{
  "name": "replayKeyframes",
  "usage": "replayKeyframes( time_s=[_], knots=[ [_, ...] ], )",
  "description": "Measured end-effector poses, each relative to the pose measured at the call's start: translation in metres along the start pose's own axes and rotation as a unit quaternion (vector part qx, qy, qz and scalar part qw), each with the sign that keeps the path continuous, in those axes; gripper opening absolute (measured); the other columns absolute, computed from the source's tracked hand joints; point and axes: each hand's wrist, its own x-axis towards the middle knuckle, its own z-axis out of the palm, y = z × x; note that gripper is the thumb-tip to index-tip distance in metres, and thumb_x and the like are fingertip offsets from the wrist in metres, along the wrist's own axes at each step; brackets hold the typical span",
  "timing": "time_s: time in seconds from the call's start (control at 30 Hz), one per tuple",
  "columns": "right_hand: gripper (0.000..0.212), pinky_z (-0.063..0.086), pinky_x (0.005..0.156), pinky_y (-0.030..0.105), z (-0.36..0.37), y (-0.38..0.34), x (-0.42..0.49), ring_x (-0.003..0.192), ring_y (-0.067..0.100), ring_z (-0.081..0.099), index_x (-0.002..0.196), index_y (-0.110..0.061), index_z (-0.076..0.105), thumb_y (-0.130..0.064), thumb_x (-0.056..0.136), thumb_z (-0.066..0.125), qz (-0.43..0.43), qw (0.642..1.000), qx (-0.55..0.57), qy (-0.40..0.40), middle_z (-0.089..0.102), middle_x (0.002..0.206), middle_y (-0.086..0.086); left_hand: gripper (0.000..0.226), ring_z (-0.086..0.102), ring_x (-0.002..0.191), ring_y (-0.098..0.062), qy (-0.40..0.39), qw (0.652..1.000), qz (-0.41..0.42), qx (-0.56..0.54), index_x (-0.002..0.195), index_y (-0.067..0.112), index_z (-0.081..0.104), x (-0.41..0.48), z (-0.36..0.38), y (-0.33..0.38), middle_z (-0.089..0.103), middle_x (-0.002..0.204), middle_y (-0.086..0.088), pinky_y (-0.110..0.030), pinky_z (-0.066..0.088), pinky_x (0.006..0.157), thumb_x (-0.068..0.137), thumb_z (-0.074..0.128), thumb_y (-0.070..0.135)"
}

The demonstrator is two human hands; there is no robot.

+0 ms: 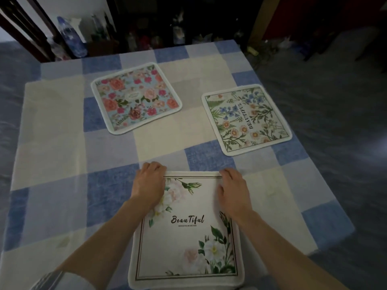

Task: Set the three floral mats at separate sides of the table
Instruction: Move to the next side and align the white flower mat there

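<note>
Three floral mats lie on a table covered by a blue and cream checked cloth (109, 153). A white mat with pale roses and the word "BeauTiful" (186, 233) lies at the near edge. My left hand (149, 181) grips its far left corner and my right hand (234, 189) grips its far right corner. A blue mat with red and pink roses (136, 97) lies at the far side, left of centre. A cream mat with blue and orange wildflowers (246, 119) lies by the right edge.
Beyond the far table edge stand a dark chair (27, 30), a plastic water bottle (71, 36) and dim clutter on shelves. Grey-blue carpet (335, 122) runs along the right side of the table.
</note>
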Motion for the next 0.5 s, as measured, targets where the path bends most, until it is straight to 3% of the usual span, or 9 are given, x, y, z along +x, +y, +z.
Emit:
replayKeyframes(
  time_s=[0.27,0.5],
  knots=[
    [0.051,0.034,0.111,0.039,0.012,0.006,0.025,0.128,0.028,0.044,0.133,-0.007,0.052,-0.006,0.083,0.061,-0.036,0.997,-0.051,-0.048,0.05,0.137,0.01,0.04,0.047,0.112,-0.025,-0.04,0.998,-0.022,0.047,0.128,0.02,0.054,0.009,0.006,-0.009,0.052,0.124,-0.003,-0.039,0.037,0.095,0.088,0.058,0.019],
    [0.05,0.041,0.099,0.034,0.013,0.0,0.031,0.113,0.024,0.046,0.122,-0.012,0.056,0.001,0.075,0.063,-0.038,0.994,-0.076,-0.064,0.051,0.122,0.007,0.029,0.048,0.104,-0.028,-0.029,0.999,-0.013,0.025,0.114,0.016,0.06,0.01,0.001,-0.009,0.054,0.112,-0.007,-0.04,0.039,0.089,0.085,0.063,0.017]
  ],
)
